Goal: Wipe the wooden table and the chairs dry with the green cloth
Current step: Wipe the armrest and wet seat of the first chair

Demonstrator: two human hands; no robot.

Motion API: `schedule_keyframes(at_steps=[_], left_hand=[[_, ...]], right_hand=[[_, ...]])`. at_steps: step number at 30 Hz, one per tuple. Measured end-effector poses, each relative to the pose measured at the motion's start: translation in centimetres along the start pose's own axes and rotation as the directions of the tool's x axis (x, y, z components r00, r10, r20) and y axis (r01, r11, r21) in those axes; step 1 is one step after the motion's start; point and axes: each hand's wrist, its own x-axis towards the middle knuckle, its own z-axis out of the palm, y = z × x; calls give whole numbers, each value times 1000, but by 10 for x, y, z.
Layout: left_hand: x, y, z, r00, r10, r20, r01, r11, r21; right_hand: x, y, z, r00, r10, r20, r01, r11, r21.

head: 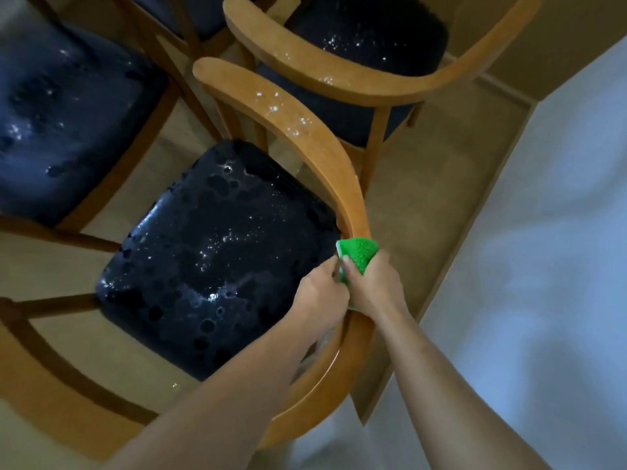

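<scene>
A wooden chair with a curved backrest and a wet dark blue seat stands below me. The green cloth is wrapped over the backrest's top rail at its middle. My right hand grips the cloth around the rail. My left hand sits right beside it on the seat side, fingers curled and pinching the cloth's edge. Water drops dot the rail further along. The wooden table is not in view.
A second chair with a wet rail and dark seat stands behind. A third dark wet seat lies at the left. The floor is beige tile. A white wall with a baseboard runs along the right.
</scene>
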Motion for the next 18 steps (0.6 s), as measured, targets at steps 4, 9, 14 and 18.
schedule_keyframes(at_steps=[4,9,14,18], left_hand=[[13,-12,-11,999,-54,-2,54,998,9],[22,-33,-30,995,-98,-12,98,995,-3],[28,-20,-74,998,-14,-62,10,999,-53],[50,4,-115,987,98,-126,-95,995,33]], right_hand=[[61,-23,1,990,-137,-36,132,984,-117],[111,-55,2,929,-334,-161,300,932,-206],[101,-64,-2,895,-429,-117,380,875,-299],[84,-59,6,908,-405,-109,333,854,-399]])
